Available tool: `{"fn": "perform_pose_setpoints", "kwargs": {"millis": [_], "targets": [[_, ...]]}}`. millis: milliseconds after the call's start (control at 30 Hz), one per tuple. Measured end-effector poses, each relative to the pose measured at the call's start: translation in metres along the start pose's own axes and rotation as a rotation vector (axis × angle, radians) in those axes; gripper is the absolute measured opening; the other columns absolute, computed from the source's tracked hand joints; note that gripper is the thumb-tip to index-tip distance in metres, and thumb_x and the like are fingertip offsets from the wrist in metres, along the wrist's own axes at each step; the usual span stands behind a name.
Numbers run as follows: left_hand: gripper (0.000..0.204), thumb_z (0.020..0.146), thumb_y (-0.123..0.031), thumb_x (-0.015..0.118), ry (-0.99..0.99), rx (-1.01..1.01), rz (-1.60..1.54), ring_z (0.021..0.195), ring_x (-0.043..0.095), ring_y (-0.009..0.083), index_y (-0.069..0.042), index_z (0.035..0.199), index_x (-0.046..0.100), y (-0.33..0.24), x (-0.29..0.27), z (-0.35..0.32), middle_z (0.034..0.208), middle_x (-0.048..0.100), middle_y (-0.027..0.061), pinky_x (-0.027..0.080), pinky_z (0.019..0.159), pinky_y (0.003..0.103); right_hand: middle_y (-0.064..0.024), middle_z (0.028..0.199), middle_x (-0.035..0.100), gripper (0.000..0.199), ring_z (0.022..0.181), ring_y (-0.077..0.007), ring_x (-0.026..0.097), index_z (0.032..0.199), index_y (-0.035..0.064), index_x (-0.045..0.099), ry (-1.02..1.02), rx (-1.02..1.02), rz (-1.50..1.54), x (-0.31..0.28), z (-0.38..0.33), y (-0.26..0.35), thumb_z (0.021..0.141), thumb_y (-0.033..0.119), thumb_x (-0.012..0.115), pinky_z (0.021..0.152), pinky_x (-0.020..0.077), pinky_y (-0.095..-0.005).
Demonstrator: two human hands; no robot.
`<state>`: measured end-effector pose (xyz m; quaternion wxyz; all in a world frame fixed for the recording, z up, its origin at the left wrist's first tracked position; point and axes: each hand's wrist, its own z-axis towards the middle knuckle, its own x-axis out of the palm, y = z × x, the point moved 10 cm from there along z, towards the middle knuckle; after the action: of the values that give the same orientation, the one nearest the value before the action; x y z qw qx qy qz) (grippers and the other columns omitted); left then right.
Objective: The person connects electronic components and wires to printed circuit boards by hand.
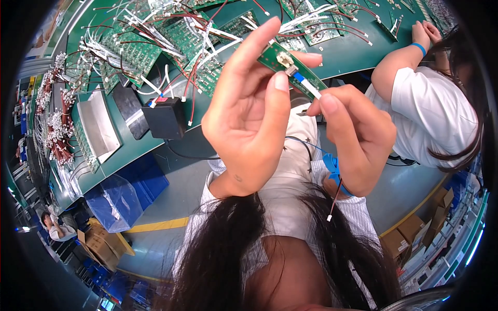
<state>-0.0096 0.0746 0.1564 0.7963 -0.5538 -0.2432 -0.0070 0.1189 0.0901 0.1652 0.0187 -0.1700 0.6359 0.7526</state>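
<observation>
My left hand (246,119) grips a small green circuit board (270,58) between thumb and fingers, raised above the bench's near edge. On the board's face is a connector, and the blue end of a white flat ribbon cable (309,86) lies against it. Whether that end is fully seated, I cannot tell. The thumb and forefinger of my right hand (360,129) pinch the cable's white part close to the board's lower corner. Under my right wrist, with its blue strap (332,165), hangs a thin dark red wire (337,194) ending in a white plug.
Several green circuit boards (124,52) with white cables and red-black wires cover the green bench (132,150). A black box (166,118) and a metal tray (99,127) sit at the left. At the right sits another person (436,109), hands on the bench.
</observation>
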Motion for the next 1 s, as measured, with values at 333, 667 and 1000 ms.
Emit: {"fn": "perform_pose_setpoints", "kwargs": {"millis": [333,667,1000], "targets": [[0.040,0.082,0.002,0.042,0.009,0.011,0.012,0.089,0.056,0.0173,0.010,0.121,0.036,0.0000,0.0000,-0.0003,0.092,0.060,0.0210,0.041,0.084,0.027,0.0017,0.050,0.047,0.009,0.040,0.0002,0.035,0.075,-0.0012,0.056,0.010,0.000,0.014,0.0014,0.0001,0.0000,0.081,0.004,0.053,0.037,0.0216,-0.0186],[0.040,0.083,0.000,0.042,0.015,0.003,0.022,0.088,0.056,0.0159,0.010,0.121,0.035,0.0004,0.0011,0.0000,0.092,0.060,0.0213,0.041,0.083,0.025,0.0010,0.052,0.049,0.009,0.040,0.0000,0.035,0.075,-0.0011,0.056,0.010,-0.006,0.012,0.0004,0.0006,0.0010,0.081,0.004,0.053,0.037,0.0227,-0.0185],[0.040,0.083,0.001,0.042,0.030,0.013,0.010,0.088,0.055,0.0153,0.010,0.121,0.035,0.0009,0.0020,0.0012,0.093,0.060,0.0208,0.041,0.081,0.025,0.0012,0.051,0.048,0.008,0.040,0.0001,0.035,0.076,-0.0007,0.056,0.008,0.007,0.030,0.0015,0.0017,-0.0013,0.082,0.005,0.053,0.037,0.0222,-0.0186]]}}
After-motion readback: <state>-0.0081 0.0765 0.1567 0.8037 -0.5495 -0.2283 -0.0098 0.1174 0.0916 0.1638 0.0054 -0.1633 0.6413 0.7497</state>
